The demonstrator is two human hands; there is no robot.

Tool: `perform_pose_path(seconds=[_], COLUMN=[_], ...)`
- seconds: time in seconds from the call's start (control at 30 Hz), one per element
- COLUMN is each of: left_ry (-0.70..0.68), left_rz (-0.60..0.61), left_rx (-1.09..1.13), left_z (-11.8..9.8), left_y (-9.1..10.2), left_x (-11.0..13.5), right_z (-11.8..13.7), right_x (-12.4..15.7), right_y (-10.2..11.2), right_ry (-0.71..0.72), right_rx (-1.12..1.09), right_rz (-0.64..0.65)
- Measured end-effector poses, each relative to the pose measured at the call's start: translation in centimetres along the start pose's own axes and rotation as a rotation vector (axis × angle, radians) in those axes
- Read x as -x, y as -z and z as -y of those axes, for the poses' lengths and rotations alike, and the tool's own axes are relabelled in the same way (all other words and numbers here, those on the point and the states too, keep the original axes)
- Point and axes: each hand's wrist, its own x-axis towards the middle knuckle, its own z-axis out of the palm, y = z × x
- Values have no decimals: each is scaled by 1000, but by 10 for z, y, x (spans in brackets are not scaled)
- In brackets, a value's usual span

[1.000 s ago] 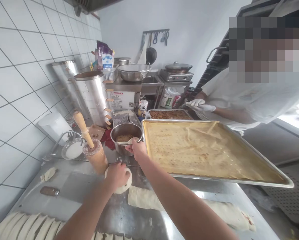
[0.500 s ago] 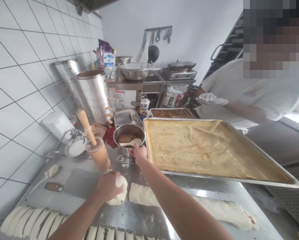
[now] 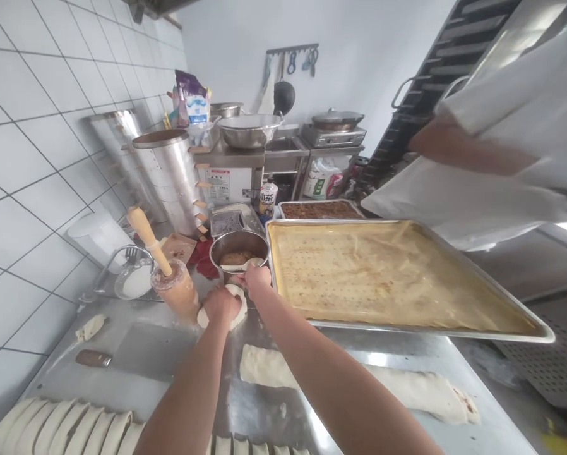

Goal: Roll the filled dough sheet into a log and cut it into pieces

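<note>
My left hand (image 3: 221, 306) presses down on a pale round piece of dough (image 3: 233, 318) on the steel table (image 3: 283, 411). My right hand (image 3: 257, 278) is at the front rim of a steel bowl (image 3: 238, 248), with its fingers reaching over the top of the dough. A spoon (image 3: 238, 267) lies in the bowl on a brown filling. Long rolls of dough (image 3: 264, 366) stretch across the table below my right forearm. Beyond them lies a large steel tray (image 3: 382, 278) covered by a golden, perforated sheet.
Cut dough pieces (image 3: 60, 430) line the near edge. A brown-handled scraper (image 3: 93, 358) and a wooden handle in an oily jar (image 3: 175, 292) stand left. A tray of brown filling (image 3: 321, 210) sits behind. A white-shirted co-worker (image 3: 468, 148) stands right.
My hands have come closer together, with the dough now lower under my left hand and nearer the bowl. The co-worker's gloved hands have gone from view, and the view has shifted slightly.
</note>
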Motion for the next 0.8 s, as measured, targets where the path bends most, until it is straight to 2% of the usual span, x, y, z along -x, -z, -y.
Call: perform_pose_path(seconds=[0.1, 0.2, 0.3, 0.43, 0.6, 0.7, 0.8], left_ry=[-92, -252, -372, -420, -339, -202, -18], left_rz=[91, 175, 208, 213, 170, 56, -123], left_rx=[-45, -78, -75, -33, 75, 190, 382], left_z=[8, 15, 25, 48, 74, 89, 109], left_y=[-3, 0, 1, -3, 1, 15, 28], left_x=[-10, -8, 10, 45, 76, 89, 114], right_z=[-3, -6, -13, -19, -16, -14, -32], right_x=[-4, -2, 4, 8, 12, 27, 64], right_y=[5, 5, 4, 5, 12, 22, 48], right_ry=[-3, -15, -35, -42, -23, 13, 57], right_rx=[-7, -15, -14, -8, -27, -34, 12], right_rz=[-8, 0, 4, 11, 41, 73, 107])
